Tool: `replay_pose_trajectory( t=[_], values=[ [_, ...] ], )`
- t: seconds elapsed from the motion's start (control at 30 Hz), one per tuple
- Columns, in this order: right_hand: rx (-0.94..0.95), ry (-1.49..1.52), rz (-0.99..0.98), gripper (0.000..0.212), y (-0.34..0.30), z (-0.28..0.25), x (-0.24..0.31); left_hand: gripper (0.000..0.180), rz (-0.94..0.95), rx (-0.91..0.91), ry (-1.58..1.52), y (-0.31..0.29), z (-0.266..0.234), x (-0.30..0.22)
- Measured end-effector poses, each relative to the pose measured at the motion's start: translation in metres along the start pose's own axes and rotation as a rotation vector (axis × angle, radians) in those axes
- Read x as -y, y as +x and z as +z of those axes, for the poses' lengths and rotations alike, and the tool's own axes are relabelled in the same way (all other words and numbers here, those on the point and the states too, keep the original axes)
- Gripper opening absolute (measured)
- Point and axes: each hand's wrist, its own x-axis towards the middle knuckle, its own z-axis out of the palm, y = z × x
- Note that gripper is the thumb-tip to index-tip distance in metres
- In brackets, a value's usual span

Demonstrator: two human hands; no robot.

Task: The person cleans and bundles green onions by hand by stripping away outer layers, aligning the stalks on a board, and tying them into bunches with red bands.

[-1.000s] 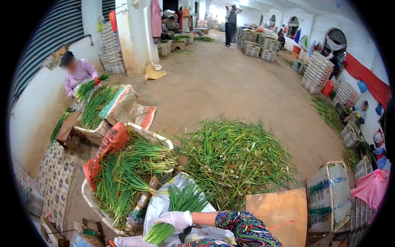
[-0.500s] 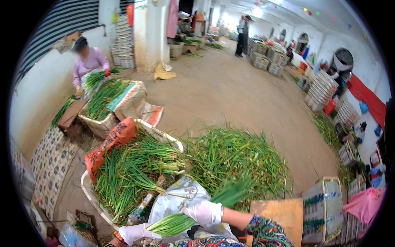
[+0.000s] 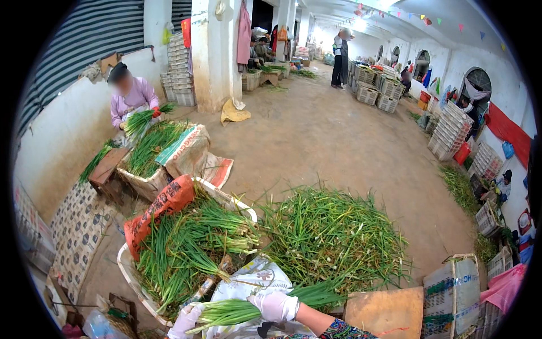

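Observation:
My right hand [image 3: 275,306], in a white glove, is closed round the middle of a bunch of green onions [image 3: 228,312]. The pale stem ends point left, where my gloved left hand [image 3: 186,320] grips some of them at the tips. Green leaves trail off to the right, past my right wrist. A white flowered cloth [image 3: 254,278] is spread under the bunch. Just beyond it, a white crate [image 3: 125,265] is heaped with more green onions [image 3: 192,234], and an orange sack [image 3: 161,212] hangs over its far left side.
Loose green onions [image 3: 333,234] lie piled on the floor ahead. A wooden board [image 3: 384,312] and a wrapped crate [image 3: 451,296] stand at the right. On the far left, a person in purple [image 3: 134,97] holds green onions behind another full crate [image 3: 144,183]. Stacked crates [image 3: 450,130] line the right wall.
The leafy end of the bunch has come down from its blurred, raised position. My left hand has shifted slightly left along the stem ends. The whole view has tilted a little.

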Motion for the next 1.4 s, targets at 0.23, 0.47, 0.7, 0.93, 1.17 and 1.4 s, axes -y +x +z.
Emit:
replay_pose_trajectory(
  t=[0.23,0.47,0.7,0.93,1.17,1.4],
  values=[
    [0.009,0.159,0.082,0.025,-0.001,-0.017,0.02,0.02,0.307,-0.301,-0.213,0.024,-0.002,0.023],
    [0.012,0.222,0.081,0.03,0.007,-0.016,0.008,0.019,0.312,-0.294,-0.278,0.038,-0.014,0.021],
    [-0.03,0.122,0.132,0.028,0.006,-0.012,0.026,0.019,0.479,-0.283,-0.262,0.015,-0.02,0.005],
    [-0.192,0.008,0.132,0.017,-0.012,0.002,0.009,0.013,0.625,-0.583,-0.326,-0.005,-0.075,0.001],
    [-0.222,-0.082,0.152,0.024,-0.019,-0.008,0.029,0.064,0.702,-0.752,0.561,-0.009,-0.102,0.036],
    [-0.189,-0.055,0.262,0.024,-0.029,-0.022,0.04,0.064,0.678,-0.503,1.095,0.004,-0.08,0.04]
  ],
)
